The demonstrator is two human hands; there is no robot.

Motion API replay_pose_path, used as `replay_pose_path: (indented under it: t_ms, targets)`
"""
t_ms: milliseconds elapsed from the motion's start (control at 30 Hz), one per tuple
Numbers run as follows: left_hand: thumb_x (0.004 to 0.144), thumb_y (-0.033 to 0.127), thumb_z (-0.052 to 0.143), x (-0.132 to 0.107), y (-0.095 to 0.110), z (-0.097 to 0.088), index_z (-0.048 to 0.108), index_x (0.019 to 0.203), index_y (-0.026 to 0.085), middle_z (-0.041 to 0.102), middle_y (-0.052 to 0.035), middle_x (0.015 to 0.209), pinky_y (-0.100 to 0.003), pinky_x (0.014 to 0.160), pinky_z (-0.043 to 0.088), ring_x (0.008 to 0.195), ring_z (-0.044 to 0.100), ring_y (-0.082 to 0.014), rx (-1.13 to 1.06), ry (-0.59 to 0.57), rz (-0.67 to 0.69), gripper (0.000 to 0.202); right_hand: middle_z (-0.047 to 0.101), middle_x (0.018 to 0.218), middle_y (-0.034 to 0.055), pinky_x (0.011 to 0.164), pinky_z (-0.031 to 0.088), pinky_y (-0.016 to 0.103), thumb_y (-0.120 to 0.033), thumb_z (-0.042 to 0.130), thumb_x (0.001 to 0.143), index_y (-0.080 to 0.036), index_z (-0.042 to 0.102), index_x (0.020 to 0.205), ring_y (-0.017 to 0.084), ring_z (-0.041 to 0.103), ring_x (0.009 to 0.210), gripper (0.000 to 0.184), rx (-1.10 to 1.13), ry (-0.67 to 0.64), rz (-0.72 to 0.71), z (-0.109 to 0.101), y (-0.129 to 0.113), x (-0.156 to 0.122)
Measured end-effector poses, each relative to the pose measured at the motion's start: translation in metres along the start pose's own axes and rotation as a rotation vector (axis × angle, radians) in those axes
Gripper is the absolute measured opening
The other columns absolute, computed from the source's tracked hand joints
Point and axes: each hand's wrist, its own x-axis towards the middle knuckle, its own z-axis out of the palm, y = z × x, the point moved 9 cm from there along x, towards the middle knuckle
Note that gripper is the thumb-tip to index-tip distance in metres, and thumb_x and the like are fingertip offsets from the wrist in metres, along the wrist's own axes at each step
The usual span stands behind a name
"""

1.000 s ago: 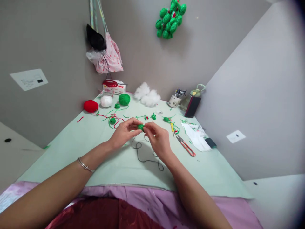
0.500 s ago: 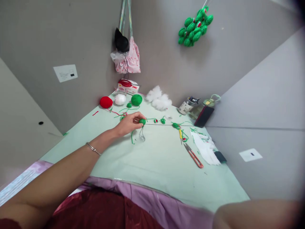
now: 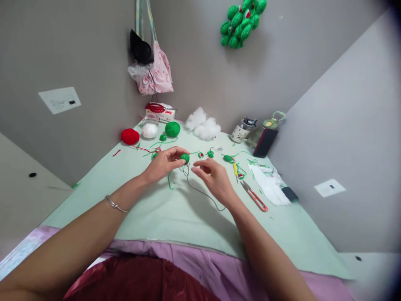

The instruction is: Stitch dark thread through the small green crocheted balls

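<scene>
My left hand (image 3: pixel 163 163) pinches a small green crocheted piece (image 3: pixel 185 157) between thumb and fingertips, above the table. Dark thread (image 3: pixel 203 193) hangs from it in loose loops and runs down behind my right wrist. Just to the right, my right hand (image 3: pixel 213 173) has curled fingers, thumb and index nearly meeting; whatever is between them is too small to make out. Beyond the hands lie small green pieces, one with red and white (image 3: pixel 201 155) and another plain green (image 3: pixel 210 154). A larger green piece (image 3: pixel 228 158) is farther right.
Red yarn (image 3: pixel 130 136), white yarn (image 3: pixel 149 131) and green yarn (image 3: pixel 172 129) balls sit at back left, with white stuffing (image 3: pixel 203 124) beside them. Orange-handled snips (image 3: pixel 255 197), a yellow-handled hook (image 3: pixel 235 169), white tissue (image 3: pixel 269 186), a phone (image 3: pixel 265 142) and a pen jar (image 3: pixel 240 131) are right.
My right hand has come into view from the right, close to the green piece. The dark thread, stretched straight to the right before, now hangs slack. The view has shifted slightly.
</scene>
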Motion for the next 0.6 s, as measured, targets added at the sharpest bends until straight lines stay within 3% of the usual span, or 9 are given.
replay_pose_path:
  t_ms: [100,233,333,467,600]
  targets:
    - [0.083,0.034,0.076,0.0,0.003,0.002,0.073,0.109,0.019,0.069,-0.0042,0.099,-0.033,0.087,0.048,0.095,0.062,-0.0193,0.046,-0.014,0.021,0.029,0.06,0.076,0.0007,0.067,0.042,0.029,-0.034,0.073,0.087,-0.019,0.077,0.088,0.012,0.053,0.066,0.016,-0.018,0.005,0.003,0.022,0.004,-0.001]
    - [0.082,0.034,0.075,0.001,0.0,0.001,0.072,0.11,0.017,0.069,-0.0051,0.1,-0.033,0.087,0.049,0.094,0.063,-0.0195,0.064,-0.017,0.002,0.032,0.063,0.073,0.0014,0.065,0.043,0.027,-0.033,0.071,0.086,-0.017,0.074,0.078,0.013,0.056,0.065,0.018,0.232,-0.047,0.096,0.015,0.006,-0.001]
    - [0.08,0.034,0.076,0.002,-0.006,-0.003,0.072,0.109,0.017,0.071,-0.0054,0.1,-0.035,0.091,0.049,0.095,0.066,-0.0211,0.056,-0.002,-0.044,0.034,0.063,0.067,0.0003,0.065,0.045,0.027,-0.037,0.077,0.083,-0.018,0.076,0.079,0.012,0.056,0.064,0.019,0.453,-0.002,0.087,-0.018,-0.001,-0.001]
    - [0.077,0.03,0.076,0.002,-0.01,-0.006,0.072,0.109,0.017,0.072,-0.0056,0.099,-0.037,0.093,0.05,0.096,0.068,-0.0221,0.071,0.002,-0.086,0.034,0.062,0.072,-0.0007,0.058,0.044,0.026,-0.035,0.084,0.078,-0.024,0.077,0.076,0.01,0.054,0.061,0.012,0.67,0.223,-0.095,-0.091,-0.026,-0.006]
    - [0.075,0.028,0.078,0.003,-0.009,-0.004,0.073,0.104,0.016,0.074,-0.0065,0.102,-0.037,0.093,0.051,0.095,0.068,-0.0207,0.065,-0.014,-0.082,0.032,0.044,0.07,-0.0011,0.052,0.039,0.026,-0.031,0.088,0.075,-0.027,0.077,0.07,0.009,0.045,0.059,0.012,0.757,0.383,-0.302,-0.143,-0.06,-0.032]
